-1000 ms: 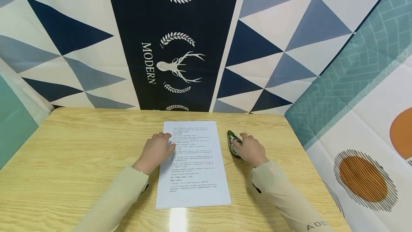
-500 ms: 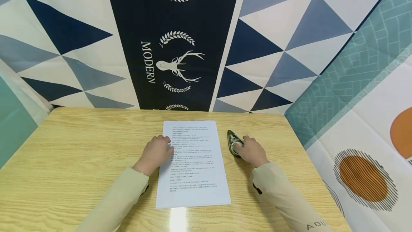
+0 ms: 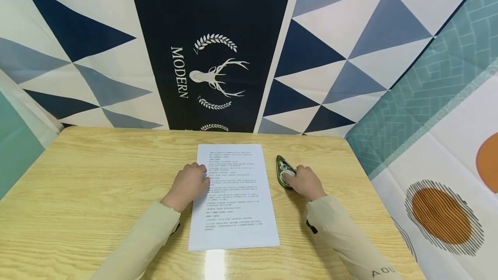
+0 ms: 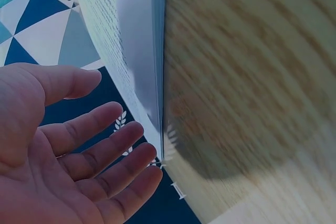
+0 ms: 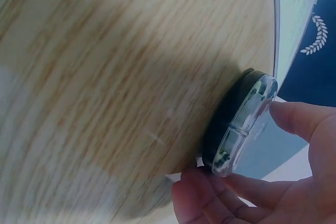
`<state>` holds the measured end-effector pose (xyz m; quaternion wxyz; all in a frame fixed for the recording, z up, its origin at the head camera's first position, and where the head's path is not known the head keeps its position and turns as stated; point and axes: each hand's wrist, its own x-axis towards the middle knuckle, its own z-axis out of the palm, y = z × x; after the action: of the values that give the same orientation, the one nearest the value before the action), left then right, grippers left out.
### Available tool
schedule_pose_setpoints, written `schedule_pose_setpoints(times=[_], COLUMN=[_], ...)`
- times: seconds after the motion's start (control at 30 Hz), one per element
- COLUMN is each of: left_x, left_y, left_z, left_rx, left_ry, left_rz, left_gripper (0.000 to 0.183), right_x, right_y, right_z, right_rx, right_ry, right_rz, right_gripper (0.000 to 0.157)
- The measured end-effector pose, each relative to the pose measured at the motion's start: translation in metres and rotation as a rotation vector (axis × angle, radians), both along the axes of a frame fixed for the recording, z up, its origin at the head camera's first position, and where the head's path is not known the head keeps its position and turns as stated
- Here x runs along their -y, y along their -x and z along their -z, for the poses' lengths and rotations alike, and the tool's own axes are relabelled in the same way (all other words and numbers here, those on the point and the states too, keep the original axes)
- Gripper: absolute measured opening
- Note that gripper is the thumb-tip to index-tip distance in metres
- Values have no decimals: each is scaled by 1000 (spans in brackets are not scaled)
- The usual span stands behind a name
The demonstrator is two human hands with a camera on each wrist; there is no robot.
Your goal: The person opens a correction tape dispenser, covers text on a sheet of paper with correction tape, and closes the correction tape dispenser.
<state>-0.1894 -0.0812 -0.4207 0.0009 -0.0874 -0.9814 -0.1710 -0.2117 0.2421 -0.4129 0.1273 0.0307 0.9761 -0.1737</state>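
A printed paper stack lies flat on the wooden table. My left hand hovers at its left edge, fingers relaxed and slightly bent; the left wrist view shows nothing in the palm. Right of the paper is a correction tape dispenser, dark green and pointed, with a clear cover. My right hand pinches its near end. In the right wrist view the thumb lies against the clear cover of the dispenser, while the fingers curl at its lower edge and dark base.
The wooden table ends against a patterned cloth wall at the back. A hanging cloth with orange circles borders the right side. Light glares off the tabletop below the paper.
My right hand's fingers have drawn in from spread to a pinch on the correction tape dispenser. The left hand has lowered slightly, its thumb closer to the fingers. The view has tilted slightly.
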Motion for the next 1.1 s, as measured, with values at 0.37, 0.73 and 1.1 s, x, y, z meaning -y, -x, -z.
schedule_pose_setpoints(times=[0.37, 0.73, 1.1], left_x=[-2, -2, -3], left_y=[2, 5, 6], left_z=[1, 5, 7], left_rx=[6, 39, 61], left_ry=[17, 20, 9], left_rz=[11, 15, 17], left_gripper=[24, 20, 19], right_x=[-1, 0, 2], right_y=[3, 3, 8], right_z=[1, 1, 5], right_rx=[6, -4, -58], right_ry=[39, 67, 101], right_rz=[32, 55, 100], right_gripper=[58, 63, 62])
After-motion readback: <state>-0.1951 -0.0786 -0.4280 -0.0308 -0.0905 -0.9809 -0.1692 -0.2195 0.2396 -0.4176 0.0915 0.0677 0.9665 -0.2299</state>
